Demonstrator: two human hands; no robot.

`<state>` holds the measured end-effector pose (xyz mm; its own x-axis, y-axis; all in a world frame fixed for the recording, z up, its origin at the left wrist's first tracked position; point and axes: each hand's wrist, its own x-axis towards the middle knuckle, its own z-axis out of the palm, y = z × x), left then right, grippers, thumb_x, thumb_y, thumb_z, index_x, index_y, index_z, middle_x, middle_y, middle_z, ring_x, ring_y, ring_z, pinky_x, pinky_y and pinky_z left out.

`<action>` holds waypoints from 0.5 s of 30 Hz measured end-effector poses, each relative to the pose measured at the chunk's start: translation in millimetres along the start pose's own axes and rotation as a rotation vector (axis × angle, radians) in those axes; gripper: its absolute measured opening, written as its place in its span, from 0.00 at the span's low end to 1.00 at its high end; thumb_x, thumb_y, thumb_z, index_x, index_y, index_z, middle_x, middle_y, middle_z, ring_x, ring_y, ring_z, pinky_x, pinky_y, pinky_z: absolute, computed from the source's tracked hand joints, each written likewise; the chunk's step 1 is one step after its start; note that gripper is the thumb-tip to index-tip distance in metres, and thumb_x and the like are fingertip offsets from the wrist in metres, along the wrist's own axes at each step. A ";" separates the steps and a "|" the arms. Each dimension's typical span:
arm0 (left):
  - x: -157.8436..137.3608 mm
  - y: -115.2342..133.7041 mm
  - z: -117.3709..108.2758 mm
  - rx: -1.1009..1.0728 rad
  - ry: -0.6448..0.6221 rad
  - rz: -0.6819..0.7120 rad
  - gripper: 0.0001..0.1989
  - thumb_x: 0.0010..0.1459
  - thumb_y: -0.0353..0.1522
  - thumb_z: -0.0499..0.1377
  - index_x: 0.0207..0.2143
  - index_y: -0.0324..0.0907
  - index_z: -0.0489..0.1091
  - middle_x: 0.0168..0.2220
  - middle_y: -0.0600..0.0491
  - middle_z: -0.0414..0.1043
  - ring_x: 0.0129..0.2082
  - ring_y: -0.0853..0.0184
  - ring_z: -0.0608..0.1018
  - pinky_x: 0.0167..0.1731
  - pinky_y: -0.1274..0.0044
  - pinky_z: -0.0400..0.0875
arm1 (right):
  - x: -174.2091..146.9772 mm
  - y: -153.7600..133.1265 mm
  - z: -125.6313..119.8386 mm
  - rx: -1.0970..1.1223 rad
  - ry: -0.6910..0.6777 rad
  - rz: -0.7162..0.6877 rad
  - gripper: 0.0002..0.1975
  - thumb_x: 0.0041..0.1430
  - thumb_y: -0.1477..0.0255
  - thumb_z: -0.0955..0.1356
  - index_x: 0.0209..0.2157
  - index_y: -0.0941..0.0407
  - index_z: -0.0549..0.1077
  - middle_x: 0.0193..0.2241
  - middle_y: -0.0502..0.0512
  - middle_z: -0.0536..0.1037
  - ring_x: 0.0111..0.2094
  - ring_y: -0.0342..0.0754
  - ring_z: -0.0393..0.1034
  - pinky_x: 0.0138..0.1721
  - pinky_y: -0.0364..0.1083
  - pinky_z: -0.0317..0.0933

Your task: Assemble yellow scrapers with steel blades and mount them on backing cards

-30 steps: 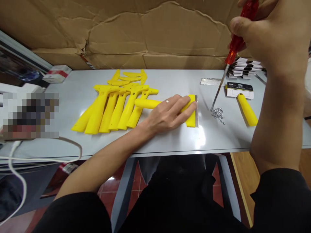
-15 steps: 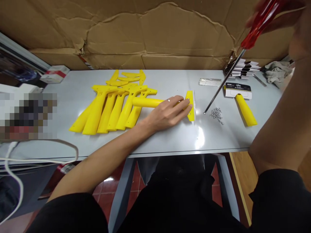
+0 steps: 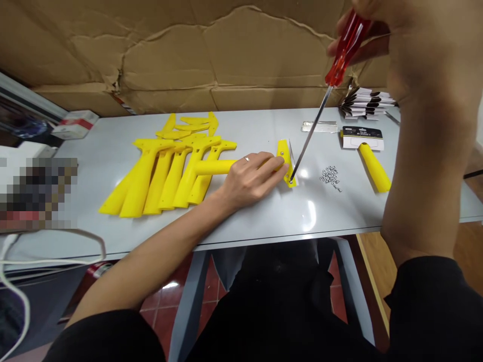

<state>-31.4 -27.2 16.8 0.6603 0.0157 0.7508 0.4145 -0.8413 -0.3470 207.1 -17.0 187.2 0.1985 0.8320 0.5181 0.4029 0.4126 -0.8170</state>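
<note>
My left hand [image 3: 251,178] is closed around a yellow scraper [image 3: 215,167] that lies on the table, its handle pointing left. The scraper's wide head, with a thin blade along its edge, shows past my fingertips and carries small screws. My right hand [image 3: 377,30], raised at the upper right, grips a red-handled screwdriver [image 3: 345,50]. The shaft slants down to the left, and its tip meets a screw at the near corner of the scraper head. A small pile of screws [image 3: 330,176] lies right of the head.
Several yellow handles [image 3: 151,176] lie side by side at left, with flat yellow pieces [image 3: 192,125] behind them. A carded yellow scraper [image 3: 374,168], a stack of folded cards [image 3: 364,103] and thin blades [image 3: 320,126] are at right. Cardboard [image 3: 181,60] stands behind the table; a white cable [image 3: 56,261] hangs at left.
My right hand has moved left, bringing the screwdriver tip and the screw on it from beside the pile onto the scraper head. My left hand keeps its hold; the view has shifted slightly.
</note>
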 end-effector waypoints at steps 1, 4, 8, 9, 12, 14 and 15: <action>-0.6 -0.1 -0.2 -0.007 -0.006 -0.008 0.12 0.69 0.24 0.59 0.50 0.44 0.75 0.42 0.50 0.84 0.41 0.64 0.85 0.31 0.73 0.74 | 0.4 1.6 0.8 0.020 0.000 -0.021 0.16 0.52 0.75 0.71 0.28 0.56 0.56 0.31 0.50 0.71 0.38 0.47 0.81 0.34 0.47 0.80; -0.9 -0.3 -1.1 -0.026 -0.006 -0.024 0.13 0.68 0.23 0.59 0.50 0.45 0.76 0.42 0.50 0.84 0.41 0.63 0.85 0.30 0.73 0.72 | 2.4 4.2 0.2 0.008 -0.011 -0.040 0.14 0.55 0.76 0.69 0.28 0.56 0.57 0.30 0.51 0.73 0.37 0.48 0.81 0.36 0.48 0.81; 0.3 -0.6 -2.7 -0.024 -0.004 -0.004 0.12 0.67 0.22 0.59 0.48 0.44 0.76 0.42 0.50 0.84 0.41 0.62 0.85 0.30 0.72 0.72 | 6.1 4.5 -4.7 -0.008 0.019 -0.009 0.08 0.55 0.73 0.71 0.30 0.59 0.66 0.32 0.51 0.76 0.38 0.47 0.81 0.37 0.47 0.81; 0.2 -0.6 -3.0 -0.022 -0.001 0.004 0.12 0.67 0.22 0.59 0.47 0.44 0.76 0.42 0.49 0.84 0.41 0.62 0.85 0.31 0.72 0.73 | 6.9 4.5 -5.7 -0.008 0.022 -0.012 0.06 0.56 0.74 0.70 0.32 0.60 0.69 0.32 0.51 0.76 0.39 0.47 0.81 0.37 0.46 0.80; -2.0 -0.5 -3.2 -0.053 -0.017 -0.023 0.12 0.67 0.23 0.59 0.47 0.45 0.76 0.42 0.50 0.84 0.42 0.61 0.86 0.31 0.71 0.74 | 7.2 5.4 -6.3 0.006 -0.010 -0.064 0.04 0.56 0.76 0.69 0.31 0.62 0.69 0.29 0.50 0.70 0.37 0.45 0.80 0.37 0.45 0.79; -4.0 -0.6 -3.0 -0.091 -0.056 -0.070 0.12 0.67 0.24 0.59 0.47 0.47 0.77 0.43 0.50 0.85 0.43 0.60 0.86 0.32 0.71 0.75 | 5.5 5.6 -4.6 0.013 -0.015 -0.104 0.06 0.55 0.77 0.68 0.28 0.62 0.65 0.29 0.49 0.65 0.35 0.40 0.78 0.36 0.42 0.77; -4.5 -0.8 -3.1 -0.104 -0.069 -0.081 0.13 0.67 0.24 0.59 0.48 0.48 0.77 0.44 0.50 0.85 0.43 0.60 0.86 0.32 0.70 0.75 | 4.1 5.2 -3.4 0.009 -0.009 -0.113 0.08 0.56 0.77 0.67 0.27 0.62 0.63 0.30 0.49 0.64 0.34 0.37 0.76 0.36 0.40 0.76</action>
<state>-36.7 -28.3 15.5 0.6702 0.1201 0.7324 0.4034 -0.8873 -0.2236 213.1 -12.6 185.9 0.1444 0.7830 0.6050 0.4139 0.5076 -0.7557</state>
